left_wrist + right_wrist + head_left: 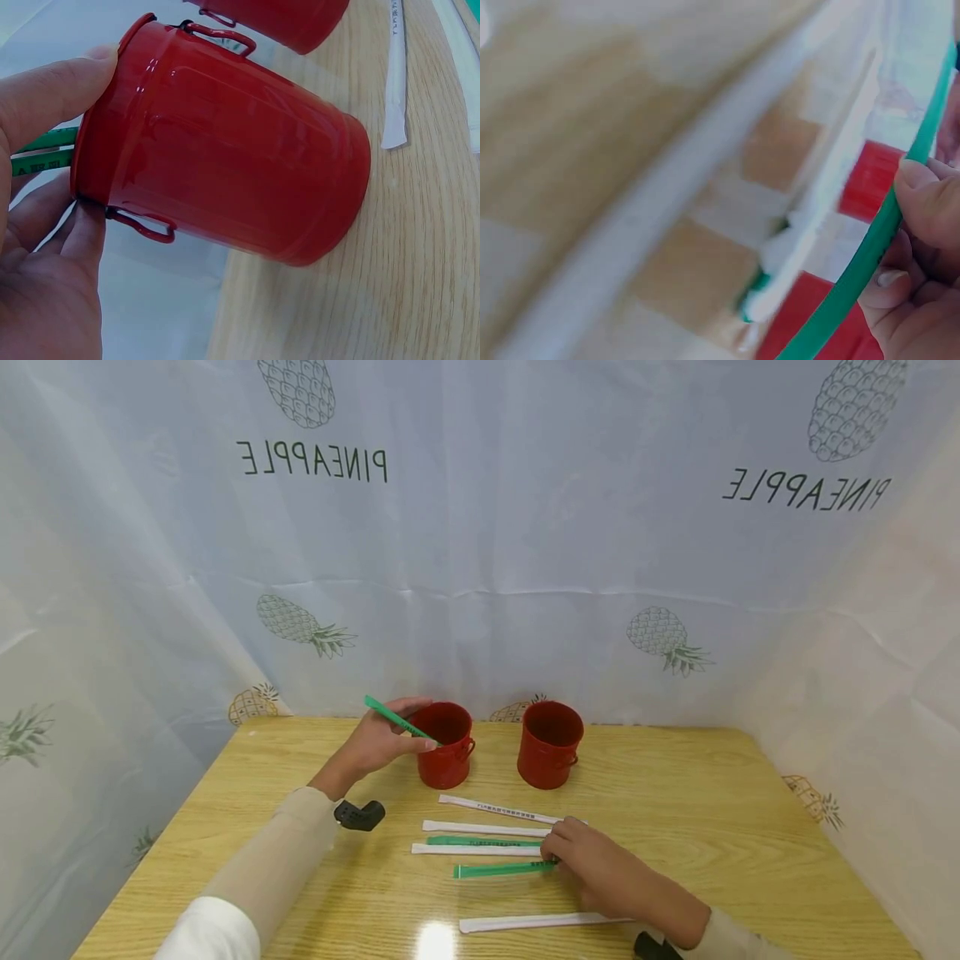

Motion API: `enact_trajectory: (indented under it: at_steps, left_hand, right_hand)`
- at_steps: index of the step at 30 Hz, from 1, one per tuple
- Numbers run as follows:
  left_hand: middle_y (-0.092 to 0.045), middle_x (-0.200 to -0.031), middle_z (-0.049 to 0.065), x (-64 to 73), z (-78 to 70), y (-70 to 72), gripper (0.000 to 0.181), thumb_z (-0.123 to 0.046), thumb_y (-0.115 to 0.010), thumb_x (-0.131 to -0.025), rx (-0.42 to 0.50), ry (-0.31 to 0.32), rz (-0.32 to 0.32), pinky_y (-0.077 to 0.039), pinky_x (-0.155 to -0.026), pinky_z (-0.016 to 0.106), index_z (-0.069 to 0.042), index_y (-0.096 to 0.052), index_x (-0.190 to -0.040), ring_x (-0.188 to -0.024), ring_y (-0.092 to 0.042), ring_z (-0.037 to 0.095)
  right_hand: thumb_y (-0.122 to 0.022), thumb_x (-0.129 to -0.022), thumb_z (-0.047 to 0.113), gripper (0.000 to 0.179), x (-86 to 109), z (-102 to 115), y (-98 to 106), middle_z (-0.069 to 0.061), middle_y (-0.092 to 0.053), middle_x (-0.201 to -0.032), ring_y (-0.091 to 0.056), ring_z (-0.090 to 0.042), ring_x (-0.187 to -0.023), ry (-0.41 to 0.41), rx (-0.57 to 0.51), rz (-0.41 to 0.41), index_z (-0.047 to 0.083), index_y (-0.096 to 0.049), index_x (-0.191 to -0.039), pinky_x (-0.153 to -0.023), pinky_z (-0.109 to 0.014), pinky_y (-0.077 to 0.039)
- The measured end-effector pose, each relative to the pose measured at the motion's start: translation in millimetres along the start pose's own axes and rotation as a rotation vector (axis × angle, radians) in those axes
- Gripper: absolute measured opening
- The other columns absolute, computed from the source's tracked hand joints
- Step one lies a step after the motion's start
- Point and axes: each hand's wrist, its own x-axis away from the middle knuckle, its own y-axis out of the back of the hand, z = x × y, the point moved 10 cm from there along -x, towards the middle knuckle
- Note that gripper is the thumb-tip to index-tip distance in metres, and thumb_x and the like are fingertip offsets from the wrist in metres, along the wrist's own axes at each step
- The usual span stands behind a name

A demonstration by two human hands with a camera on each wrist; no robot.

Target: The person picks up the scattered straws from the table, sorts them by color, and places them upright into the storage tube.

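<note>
Two small red buckets stand at the back. At the left bucket (pixel 444 767), my left hand (pixel 378 742) spans the rim, thumb on one side and fingers on the other. A green paper-wrapped straw (pixel 393 717) slants into this bucket's mouth between them; in the left wrist view two green lengths (pixel 46 152) show there. My right hand (pixel 600 870) is over the row of straws at front right, pinching another green wrapped straw (pixel 502 870) between thumb and fingers. That straw (pixel 862 266) looks bowed in the right wrist view.
The right bucket (pixel 550 752) stands beside the first. Several white wrapped straws (pixel 480 828) and a green straw (pixel 450 841) lie across the wooden table (pixel 712 827). One white straw (pixel 525 923) is nearest the front. A pineapple-print curtain (pixel 480 527) hangs close behind.
</note>
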Motion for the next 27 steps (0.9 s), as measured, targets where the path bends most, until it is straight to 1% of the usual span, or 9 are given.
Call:
enact_trajectory:
  at_steps: [4, 7, 10, 15, 17, 19, 21, 24, 27]
  left_hand:
    - [-0.054, -0.156, 0.015, 0.0, 0.2, 0.3, 0.068, -0.018, -0.082, -0.091, 0.004, -0.002, -0.001, -0.049, -0.115, 0.056, -0.010, -0.053, -0.152, -0.144, -0.052, 0.040]
    - [-0.054, -0.156, 0.015, 0.0, 0.8, 0.2, 0.069, -0.018, -0.082, -0.091, 0.006, -0.001, -0.001, -0.049, -0.115, 0.056, -0.010, -0.053, -0.152, -0.144, -0.051, 0.040]
    - [-0.053, -0.156, 0.015, -0.2, 1.0, -0.5, 0.069, -0.018, -0.082, -0.091, 0.015, -0.003, 0.003, -0.048, -0.116, 0.056, -0.009, -0.052, -0.152, -0.145, -0.050, 0.040]
    - [-0.055, -0.155, 0.015, -0.7, 0.8, -0.9, 0.069, -0.018, -0.083, -0.090, 0.023, -0.017, 0.003, -0.048, -0.116, 0.055, -0.010, -0.052, -0.152, -0.144, -0.052, 0.039]
    - [-0.056, -0.154, 0.015, -0.9, 0.1, -0.9, 0.068, -0.017, -0.083, -0.090, 0.030, -0.026, 0.000, -0.049, -0.115, 0.055, -0.009, -0.053, -0.151, -0.143, -0.053, 0.039]
    - [-0.056, -0.153, 0.016, -0.8, -0.4, -1.0, 0.068, -0.015, -0.082, -0.090, 0.041, -0.032, -0.001, -0.049, -0.115, 0.055, -0.008, -0.053, -0.151, -0.142, -0.054, 0.040]
    - [-0.056, -0.154, 0.017, -0.6, -0.3, -1.0, 0.067, -0.014, -0.082, -0.091, 0.050, -0.033, -0.002, -0.049, -0.115, 0.055, -0.007, -0.053, -0.151, -0.143, -0.054, 0.040]
    - [-0.055, -0.155, 0.016, -1.0, 0.6, -0.4, 0.067, -0.014, -0.081, -0.091, 0.040, -0.022, -0.005, -0.047, -0.117, 0.055, -0.007, -0.053, -0.151, -0.144, -0.052, 0.039]
    - [-0.055, -0.155, 0.014, -1.6, 2.1, 0.6, 0.066, -0.015, -0.081, -0.091, 0.016, -0.005, -0.010, -0.048, -0.116, 0.055, -0.009, -0.053, -0.151, -0.144, -0.052, 0.038]
  right_hand:
    - [-0.071, -0.092, -0.004, 0.031, -5.1, 4.3, 19.3, 0.013, -0.058, -0.102, -0.050, -0.003, -0.096, 0.038, -0.041, -0.097, 0.021, -0.060, -0.105, -0.086, -0.025, -0.056]
    - [-0.071, -0.092, -0.003, 0.029, -10.0, 6.9, 34.1, 0.011, -0.058, -0.101, -0.050, -0.002, -0.094, 0.064, -0.082, -0.167, 0.020, -0.059, -0.105, -0.085, -0.023, -0.057]
    - [-0.072, -0.091, -0.006, 0.031, -15.8, 12.5, 51.5, 0.008, -0.058, -0.097, -0.050, -0.003, -0.090, 0.130, -0.113, -0.255, 0.017, -0.058, -0.106, -0.081, -0.022, -0.056]
    - [-0.071, -0.088, -0.012, 0.031, -28.7, 23.1, 83.3, 0.002, -0.056, -0.092, -0.046, -0.004, -0.083, 0.263, -0.147, -0.406, 0.010, -0.057, -0.104, -0.072, -0.019, -0.050]
    - [-0.070, -0.089, -0.013, 0.028, -38.2, 24.2, 95.9, 0.000, -0.057, -0.090, -0.046, -0.004, -0.080, 0.280, -0.213, -0.435, 0.008, -0.058, -0.104, -0.069, -0.019, -0.049]
    - [-0.068, -0.091, -0.012, 0.023, -49.9, 24.8, 108.1, -0.003, -0.058, -0.089, -0.049, -0.006, -0.076, 0.279, -0.288, -0.453, 0.004, -0.060, -0.105, -0.066, -0.020, -0.050]
    - [-0.067, -0.093, -0.010, 0.019, -62.9, 23.8, 118.8, -0.006, -0.061, -0.089, -0.052, -0.009, -0.072, 0.253, -0.370, -0.471, 0.002, -0.062, -0.107, -0.064, -0.021, -0.052]
    - [-0.065, -0.096, -0.008, 0.016, -81.3, 24.0, 133.1, -0.010, -0.064, -0.093, -0.061, -0.014, -0.077, 0.204, -0.427, -0.517, 0.001, -0.064, -0.109, -0.069, -0.024, -0.057]
    - [-0.064, -0.097, -0.007, 0.015, -100.0, 27.4, 143.0, -0.013, -0.067, -0.099, -0.065, -0.020, -0.089, 0.167, -0.476, -0.557, 0.000, -0.064, -0.111, -0.079, -0.028, -0.062]
